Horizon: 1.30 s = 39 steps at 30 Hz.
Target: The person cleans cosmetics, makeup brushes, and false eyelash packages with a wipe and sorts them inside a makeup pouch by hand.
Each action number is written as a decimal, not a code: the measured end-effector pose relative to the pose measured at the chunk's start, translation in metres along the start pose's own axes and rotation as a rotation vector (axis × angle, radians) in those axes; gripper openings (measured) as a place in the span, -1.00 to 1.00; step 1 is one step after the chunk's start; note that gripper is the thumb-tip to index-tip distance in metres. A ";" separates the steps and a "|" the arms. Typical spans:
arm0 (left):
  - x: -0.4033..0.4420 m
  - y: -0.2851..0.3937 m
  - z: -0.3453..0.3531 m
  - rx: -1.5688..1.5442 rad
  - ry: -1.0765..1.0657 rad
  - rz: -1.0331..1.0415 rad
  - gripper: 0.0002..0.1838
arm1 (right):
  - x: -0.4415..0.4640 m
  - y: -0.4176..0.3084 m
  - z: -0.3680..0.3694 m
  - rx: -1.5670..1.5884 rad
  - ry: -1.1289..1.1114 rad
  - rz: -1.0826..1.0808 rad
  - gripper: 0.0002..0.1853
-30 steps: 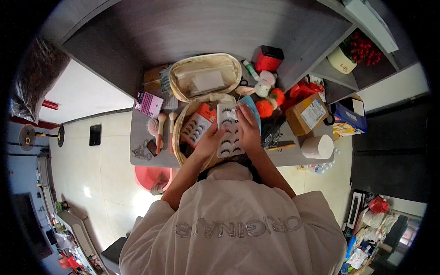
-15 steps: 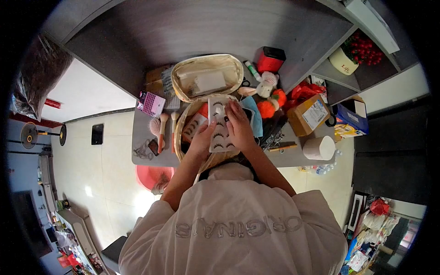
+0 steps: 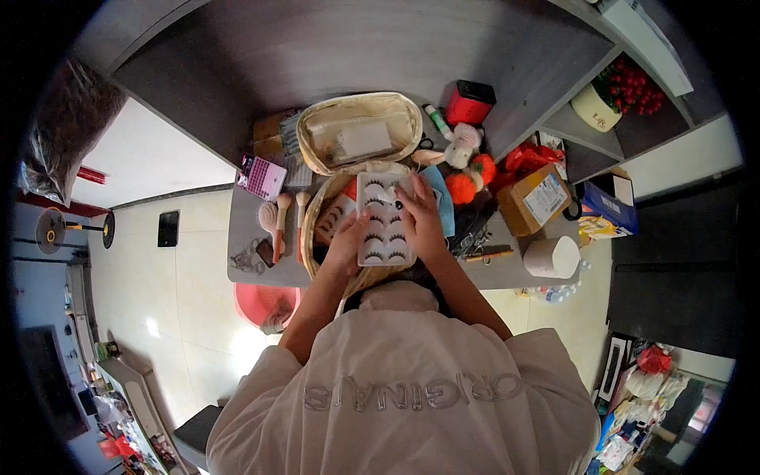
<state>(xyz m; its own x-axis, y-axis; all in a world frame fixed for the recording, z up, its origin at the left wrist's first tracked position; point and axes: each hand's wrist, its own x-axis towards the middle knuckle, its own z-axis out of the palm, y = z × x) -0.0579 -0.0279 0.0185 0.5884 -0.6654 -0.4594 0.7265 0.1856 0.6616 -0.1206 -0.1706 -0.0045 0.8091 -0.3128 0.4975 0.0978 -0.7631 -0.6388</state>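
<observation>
Head view — a lash tray (image 3: 385, 237) is held by the left hand (image 3: 348, 241), overlapped at right by the right hand (image 3: 423, 218) — grip unclear.

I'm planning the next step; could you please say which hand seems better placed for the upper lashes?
Probably the right hand; its fingers are near the upper lashes, while the left hand holds the lash tray by its left edge.

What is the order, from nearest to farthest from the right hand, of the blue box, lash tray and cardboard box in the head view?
1. Lash tray: mostly left of the right hand.
2. Cardboard box: to the hand's right.
3. Blue box: farther right.
</observation>
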 end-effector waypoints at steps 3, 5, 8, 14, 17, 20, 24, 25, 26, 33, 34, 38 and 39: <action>-0.001 0.001 0.000 0.016 -0.013 0.037 -0.70 | -0.003 0.004 0.004 0.080 0.019 0.005 -0.60; -0.001 0.001 0.000 0.018 0.021 0.050 -0.71 | -0.005 0.004 0.005 0.094 -0.014 -0.006 -0.59; 0.002 -0.005 -0.010 -0.072 0.038 0.090 -0.73 | -0.011 -0.003 0.004 0.086 -0.138 -0.056 -0.58; 0.006 -0.003 -0.019 -0.232 0.111 0.175 -0.71 | -0.020 -0.023 0.000 0.039 -0.374 -0.159 -0.57; 0.012 -0.004 -0.028 -0.287 0.070 0.181 -0.66 | -0.018 -0.032 -0.006 0.079 -0.426 -0.190 -0.56; 0.016 -0.006 -0.037 -0.279 0.091 0.168 -0.63 | -0.022 -0.026 -0.002 0.018 -0.485 -0.277 -0.55; 0.014 -0.008 -0.037 -0.330 0.096 0.221 -0.63 | -0.022 -0.027 0.003 0.027 -0.408 -0.340 -0.66; 0.013 -0.008 -0.038 -0.321 0.125 0.214 -0.64 | -0.022 -0.026 0.004 0.036 -0.406 -0.346 -0.67; 0.012 -0.008 -0.040 -0.312 0.154 0.207 -0.64 | -0.022 -0.026 0.004 0.045 -0.405 -0.353 -0.68; 0.003 0.004 -0.043 -0.117 0.047 0.241 -0.62 | -0.024 -0.010 0.010 1.009 0.072 0.822 -0.72; 0.007 -0.001 -0.042 -0.014 0.104 0.313 -0.62 | -0.026 -0.005 0.014 1.133 0.005 0.831 -0.70; 0.029 -0.029 -0.044 0.289 0.211 0.601 -0.50 | -0.021 -0.016 0.011 1.297 -0.107 0.850 -0.70; 0.030 -0.032 -0.044 0.354 0.205 0.667 -0.48 | -0.017 -0.027 0.004 1.251 -0.092 0.859 -0.71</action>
<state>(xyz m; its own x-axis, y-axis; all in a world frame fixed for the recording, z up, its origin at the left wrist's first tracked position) -0.0481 -0.0219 -0.0428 0.9397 -0.3411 0.0242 0.0604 0.2350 0.9701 -0.1351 -0.1424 0.0020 0.9025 -0.3278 -0.2795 -0.0317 0.5966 -0.8019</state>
